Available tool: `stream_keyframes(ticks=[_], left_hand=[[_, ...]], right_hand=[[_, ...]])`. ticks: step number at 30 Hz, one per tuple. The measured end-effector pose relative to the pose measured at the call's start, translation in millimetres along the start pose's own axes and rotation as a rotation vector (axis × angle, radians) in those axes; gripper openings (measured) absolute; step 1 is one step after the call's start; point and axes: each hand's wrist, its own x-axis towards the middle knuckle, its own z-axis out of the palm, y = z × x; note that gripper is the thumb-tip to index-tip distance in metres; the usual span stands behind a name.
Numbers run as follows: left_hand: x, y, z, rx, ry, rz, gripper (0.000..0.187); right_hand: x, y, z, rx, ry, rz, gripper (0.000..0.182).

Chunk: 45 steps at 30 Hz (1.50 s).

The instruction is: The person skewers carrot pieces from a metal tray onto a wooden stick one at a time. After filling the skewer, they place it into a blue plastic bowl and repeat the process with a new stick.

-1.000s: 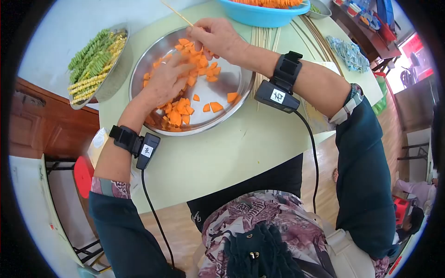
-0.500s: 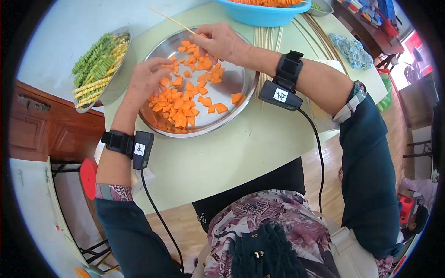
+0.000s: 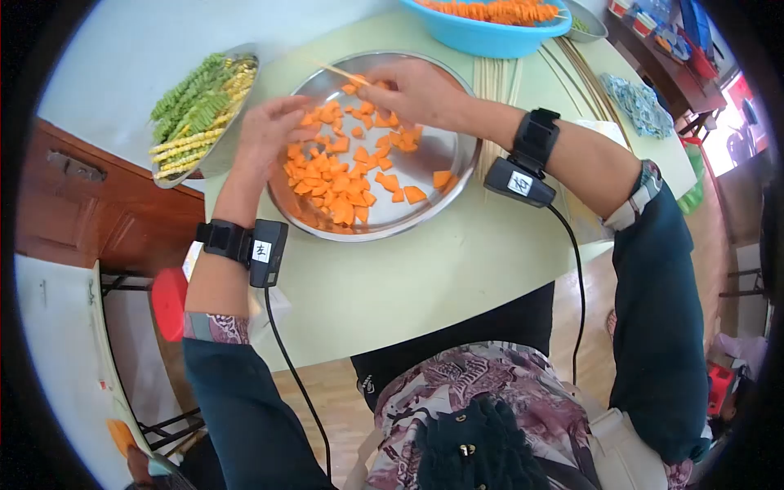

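Observation:
A round steel pan [image 3: 441, 155] on the pale green table holds several orange carrot chunks [image 3: 343, 175]. My right hand [image 3: 416, 90] hovers over the pan's far side, fingers closed on a thin bamboo skewer [image 3: 343, 73] that points up and left. My left hand [image 3: 269, 131] is at the pan's left rim, fingertips pinched together on a carrot piece near the skewer's tip. Both wrists wear black straps with small devices and cables.
A steel bowl [image 3: 224, 151] of green and yellow skewered vegetables sits at the left table edge. A blue basin [image 3: 482, 37] with filled carrot skewers stands behind the pan. Loose bamboo skewers [image 3: 490, 82] lie right of the pan. A patterned cloth [image 3: 637, 102] lies far right.
My left hand has lifted out of the carrot heap and moved up to the pan's left rim. The right hand keeps the skewer. The view has shifted slightly.

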Motion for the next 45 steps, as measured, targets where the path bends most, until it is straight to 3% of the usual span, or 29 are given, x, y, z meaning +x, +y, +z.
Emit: stream_keyframes(ticks=[3, 5, 9, 16, 33, 45], left_hand=[[0, 3, -10, -0.115, 0.119, 0.0, 0.028], [-1, 7, -16, -0.281, 0.159, 0.006, 0.03], [0, 7, -20, -0.345, 0.166, 0.043, 0.032], [-5, 19, -23, -0.367, 0.363, 0.151, 0.031], [-4, 15, -24, -0.358, 0.307, 0.149, 0.02], [0, 9, -20, -0.303, 0.333, 0.176, 0.023]], right_hand=[[-3, -4, 4, -0.052, -0.081, -0.034, 0.027], [-5, 2, 8, -0.19, -0.057, -0.2, 0.025], [-13, -5, 11, -0.242, -0.108, -0.194, 0.031], [-19, -11, 16, -0.314, -0.145, -0.232, 0.041], [-18, -13, 14, -0.365, -0.184, -0.108, 0.037], [-22, -8, 16, -0.372, -0.126, -0.18, 0.04]])
